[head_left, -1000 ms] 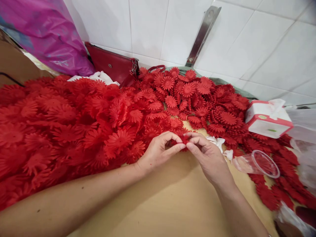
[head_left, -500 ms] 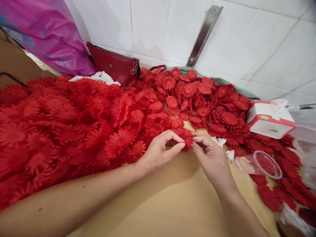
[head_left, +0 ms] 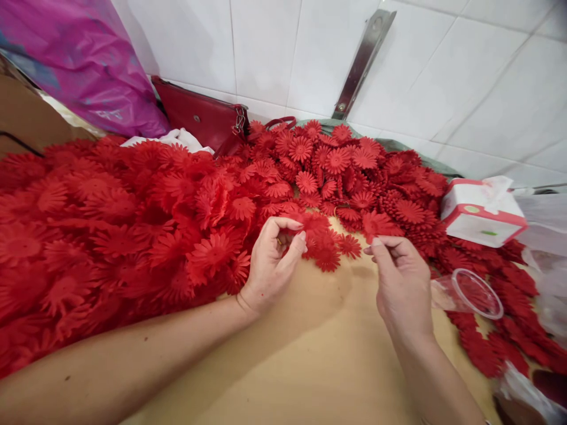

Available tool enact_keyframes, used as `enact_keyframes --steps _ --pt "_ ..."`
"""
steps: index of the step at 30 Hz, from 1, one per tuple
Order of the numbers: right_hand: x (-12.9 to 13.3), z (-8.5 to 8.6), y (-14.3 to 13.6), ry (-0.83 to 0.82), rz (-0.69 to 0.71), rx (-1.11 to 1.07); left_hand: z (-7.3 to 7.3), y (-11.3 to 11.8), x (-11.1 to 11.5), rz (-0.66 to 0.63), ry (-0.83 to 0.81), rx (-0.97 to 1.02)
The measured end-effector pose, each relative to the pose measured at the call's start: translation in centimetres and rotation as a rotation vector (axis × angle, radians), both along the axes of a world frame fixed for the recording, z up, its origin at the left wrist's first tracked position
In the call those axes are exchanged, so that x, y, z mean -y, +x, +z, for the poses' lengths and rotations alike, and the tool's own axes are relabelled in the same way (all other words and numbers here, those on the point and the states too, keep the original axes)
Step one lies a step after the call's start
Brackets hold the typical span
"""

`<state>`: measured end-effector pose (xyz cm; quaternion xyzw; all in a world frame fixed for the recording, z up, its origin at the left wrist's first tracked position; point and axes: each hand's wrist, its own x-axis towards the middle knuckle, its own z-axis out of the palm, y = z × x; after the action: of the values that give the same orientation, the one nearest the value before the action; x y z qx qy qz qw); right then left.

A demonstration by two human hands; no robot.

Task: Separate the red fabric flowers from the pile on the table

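Red artificial flower layers lie heaped around both hands, with thin pointed petals. My left hand (head_left: 273, 265) is curled with thumb and forefinger almost together, closed at the edge of a slightly blurred red flower piece (head_left: 316, 224). Just below it, a few small red flower pieces (head_left: 328, 258) rest on the tan tabletop (head_left: 319, 330). To the right, my right hand (head_left: 402, 283) pinches another red flower piece (head_left: 379, 225), whose petals stand up above the thumb. A gap separates the hands.
A big pile of red flower pieces (head_left: 110, 236) spreads left, another pile (head_left: 367, 159) lies behind. Along the tiled wall (head_left: 266, 47) are a purple bag (head_left: 97, 77) and a red purse (head_left: 199, 112). At right are a tissue box (head_left: 482, 212) and a clear plastic cup (head_left: 476, 293).
My hands have moved apart from the flower they both held. The left went left, the right went right with a flower piece. Small pieces on the tabletop have come into view between them.
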<state>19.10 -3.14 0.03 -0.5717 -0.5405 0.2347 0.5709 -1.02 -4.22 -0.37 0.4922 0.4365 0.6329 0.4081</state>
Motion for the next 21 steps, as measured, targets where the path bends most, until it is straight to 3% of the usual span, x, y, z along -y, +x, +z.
enact_keyframes --steps 5,9,12,17,21 --pt "0.8 0.7 -1.6 0.019 0.207 0.301 0.0 0.3 0.1 0.128 0.191 -0.036" --pt "1.0 1.3 -1.7 0.082 0.112 0.365 0.7 -0.1 1.1 0.103 0.312 -0.147" --pt "0.9 1.4 -1.2 0.046 0.026 0.37 1.5 -0.5 1.7 -0.094 0.386 -0.299" --pt "0.7 0.9 -1.2 -0.009 0.09 0.252 1.8 -0.3 1.5 -0.614 0.426 -0.569" --pt "0.4 0.1 -1.6 -0.123 0.246 0.071 1.4 0.0 1.1 -0.767 0.366 -0.681"
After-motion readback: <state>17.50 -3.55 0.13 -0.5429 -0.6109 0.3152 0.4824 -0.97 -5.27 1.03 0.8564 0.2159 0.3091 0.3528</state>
